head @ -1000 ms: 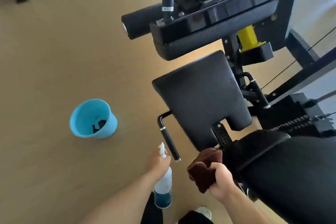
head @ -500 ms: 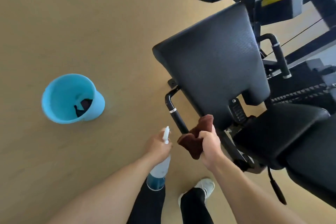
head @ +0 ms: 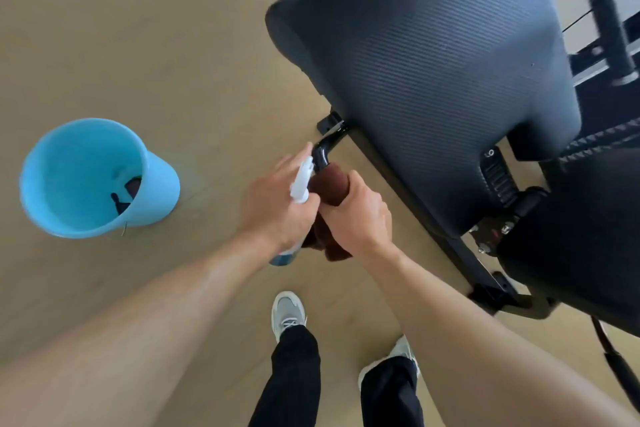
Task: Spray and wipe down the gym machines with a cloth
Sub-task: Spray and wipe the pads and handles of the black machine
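Note:
A black gym machine fills the right side, with a ribbed seat pad (head: pixel 433 73) and a black side handle (head: pixel 323 151) sticking out at its left. My right hand (head: pixel 360 215) is wrapped around that handle with a brown cloth (head: pixel 330 184) between palm and bar; most of the handle is hidden under cloth and hand. My left hand (head: pixel 277 204) sits right beside it, gripping a spray bottle (head: pixel 300 182) with a white nozzle on top and its blue base showing below the hand.
A light blue bucket (head: pixel 156 191) stands on the tan floor at the left, something dark inside. My two feet in grey shoes (head: pixel 288 314) are below the hands. The machine's frame bar (head: pixel 460 253) runs diagonally at the right, with another handle (head: pixel 609 21) at top right.
The view has dropped closer to the seat. My right hand has moved the cloth onto the side handle and closed around it. My left hand with the bottle has come up next to it.

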